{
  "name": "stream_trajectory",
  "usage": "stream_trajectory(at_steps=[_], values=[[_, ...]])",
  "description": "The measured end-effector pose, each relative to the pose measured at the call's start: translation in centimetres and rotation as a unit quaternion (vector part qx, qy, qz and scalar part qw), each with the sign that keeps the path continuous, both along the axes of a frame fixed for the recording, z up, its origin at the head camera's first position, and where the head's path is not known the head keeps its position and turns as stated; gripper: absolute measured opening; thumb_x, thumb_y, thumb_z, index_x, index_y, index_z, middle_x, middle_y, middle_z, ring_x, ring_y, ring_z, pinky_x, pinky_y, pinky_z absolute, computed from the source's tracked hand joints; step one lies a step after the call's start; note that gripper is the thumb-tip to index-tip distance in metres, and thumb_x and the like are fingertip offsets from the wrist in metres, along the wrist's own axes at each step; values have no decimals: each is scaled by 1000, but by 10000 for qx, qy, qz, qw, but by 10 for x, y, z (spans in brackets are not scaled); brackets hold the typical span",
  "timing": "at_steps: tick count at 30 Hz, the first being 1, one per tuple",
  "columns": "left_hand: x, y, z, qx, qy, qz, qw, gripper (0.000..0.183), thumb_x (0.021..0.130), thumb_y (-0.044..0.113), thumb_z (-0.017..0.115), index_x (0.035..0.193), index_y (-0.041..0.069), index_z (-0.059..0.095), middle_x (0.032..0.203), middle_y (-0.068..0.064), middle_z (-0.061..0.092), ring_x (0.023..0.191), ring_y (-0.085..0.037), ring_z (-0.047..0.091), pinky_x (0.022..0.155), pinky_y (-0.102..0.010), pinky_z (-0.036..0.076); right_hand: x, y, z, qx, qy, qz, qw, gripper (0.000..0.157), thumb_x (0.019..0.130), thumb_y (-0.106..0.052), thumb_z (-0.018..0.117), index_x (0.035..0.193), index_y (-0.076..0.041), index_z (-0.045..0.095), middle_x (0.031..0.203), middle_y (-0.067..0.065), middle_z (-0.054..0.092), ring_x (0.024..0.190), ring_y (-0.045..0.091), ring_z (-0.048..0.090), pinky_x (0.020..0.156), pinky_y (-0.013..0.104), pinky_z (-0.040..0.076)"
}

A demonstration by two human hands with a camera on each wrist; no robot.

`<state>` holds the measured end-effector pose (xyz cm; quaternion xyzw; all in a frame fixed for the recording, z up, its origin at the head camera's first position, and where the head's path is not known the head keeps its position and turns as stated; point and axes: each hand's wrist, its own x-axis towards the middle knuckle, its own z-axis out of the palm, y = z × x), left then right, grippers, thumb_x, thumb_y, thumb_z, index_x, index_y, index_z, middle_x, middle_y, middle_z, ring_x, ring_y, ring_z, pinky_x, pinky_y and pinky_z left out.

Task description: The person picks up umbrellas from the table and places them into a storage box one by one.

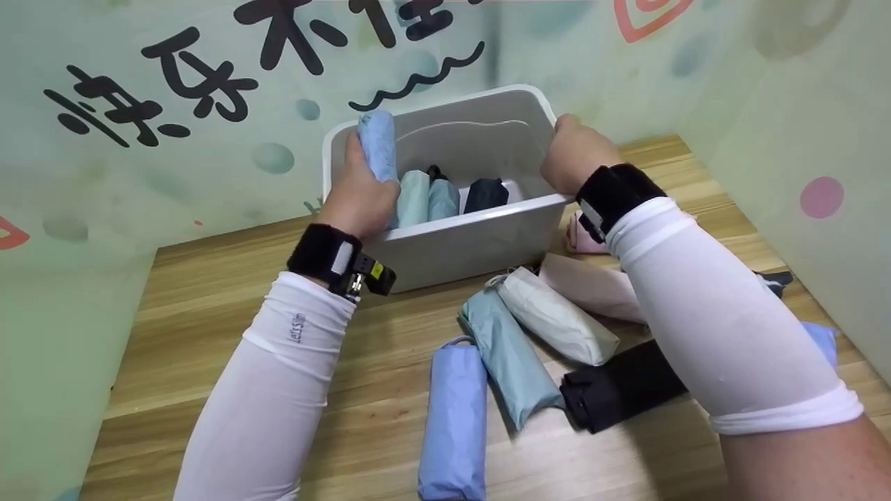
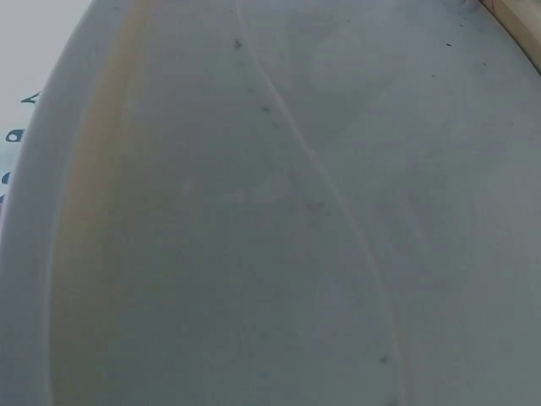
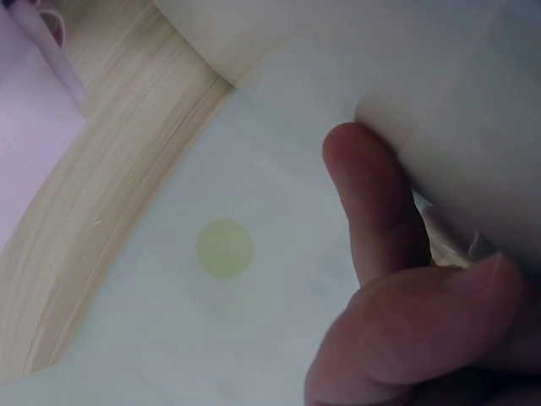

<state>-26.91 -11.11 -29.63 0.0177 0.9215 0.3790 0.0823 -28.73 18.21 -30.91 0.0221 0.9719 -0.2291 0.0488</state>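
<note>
A white plastic bin point(image 1: 473, 240) stands tilted on the wooden table against the back wall. My left hand point(image 1: 362, 195) grips a light blue folded umbrella point(image 1: 378, 142), upright at the bin's left end. My right hand point(image 1: 581, 153) holds the bin's right rim; the right wrist view shows its fingers against the bin wall point(image 3: 473, 93). Inside the bin lie a pale green umbrella point(image 1: 413, 198), a teal umbrella point(image 1: 443, 200) and a dark umbrella point(image 1: 486, 195). The bin's smooth outer wall point(image 2: 245, 220) fills the left wrist view, with the left hand out of sight there.
In front of the bin lie folded umbrellas: blue point(image 1: 452, 421), teal-green point(image 1: 511, 358), white point(image 1: 557, 316), pale pink point(image 1: 592, 287) and black point(image 1: 623, 386). A pink item point(image 1: 583, 235) sits by the bin's right corner. My right forearm partly covers another blue item point(image 1: 820, 342). Walls enclose the table.
</note>
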Motion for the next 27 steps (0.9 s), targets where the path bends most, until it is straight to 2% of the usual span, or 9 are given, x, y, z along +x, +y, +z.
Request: stream_trajectory(at_steps=[3,10,27], values=[[0,1,0,-78,-76,26,9999,93,103,11,45,166,17,-24,170,-23,26,145,-33,43,126,-45,31,0,0,0,32,11,-1,10000,61,95,-10,44,152,7,33,136,29,59,118,42,59,107,57,48],[1,1,-5,-285,201,-86,9994,90,101,11,42,165,6,-21,163,-31,34,141,-35,46,123,-43,34,0,1,0,123,28,64,9999,62,93,-9,44,150,10,30,133,30,60,113,41,60,105,56,49],[1,3,-6,-377,222,-40,9990,88,102,10,41,166,7,-20,174,-23,16,152,-30,34,129,-40,24,2,1,0,41,57,35,10000,63,92,-9,44,151,8,31,135,30,60,117,42,59,107,56,48]])
